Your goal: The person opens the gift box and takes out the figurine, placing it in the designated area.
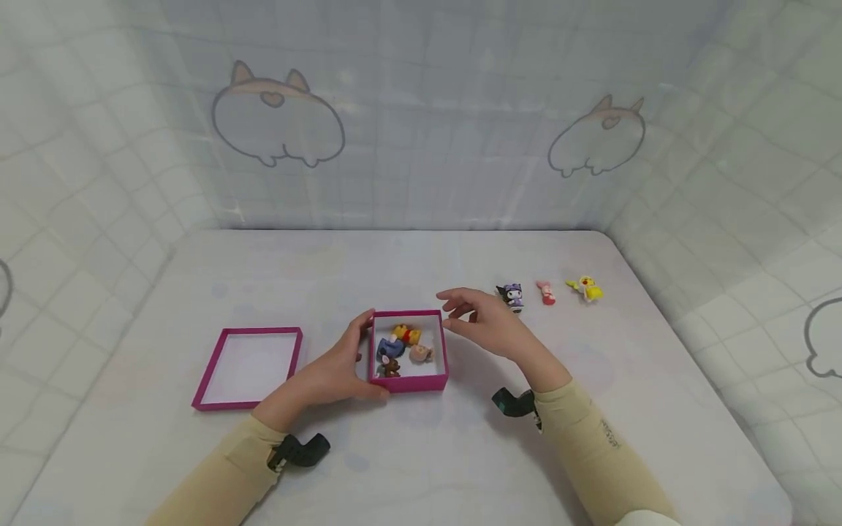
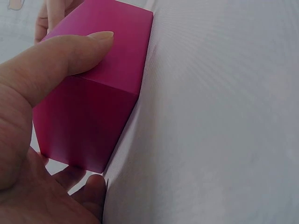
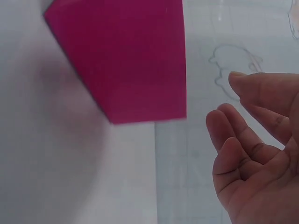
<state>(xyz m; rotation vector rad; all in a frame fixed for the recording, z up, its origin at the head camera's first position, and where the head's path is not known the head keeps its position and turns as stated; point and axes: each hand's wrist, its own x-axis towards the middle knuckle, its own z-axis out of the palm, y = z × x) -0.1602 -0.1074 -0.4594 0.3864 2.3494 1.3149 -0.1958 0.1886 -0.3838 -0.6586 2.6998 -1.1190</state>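
Observation:
A magenta box [image 1: 411,383] with a white inside stands on the table. My left hand [image 1: 332,369] grips its left side, thumb [image 2: 88,51] on the front wall and fingers around the far side. Inside lie several small figurines: a yellow bear in red [image 1: 406,334], a blue one [image 1: 391,348], a brown one [image 1: 390,367] and a pale pinkish one [image 1: 421,353]. Just off the box's right rim hovers my right hand [image 1: 490,325], its fingers loosely bent. Nothing shows between its thumb and fingers in the right wrist view [image 3: 254,140].
A magenta-rimmed white lid [image 1: 250,369] lies at the left, inner side up. Three more figurines are at the right: a black-and-purple one [image 1: 511,296], a pink-and-red one [image 1: 546,293] and a yellow one [image 1: 588,288]. Tiled-pattern curtains [image 1: 427,146] surround the table.

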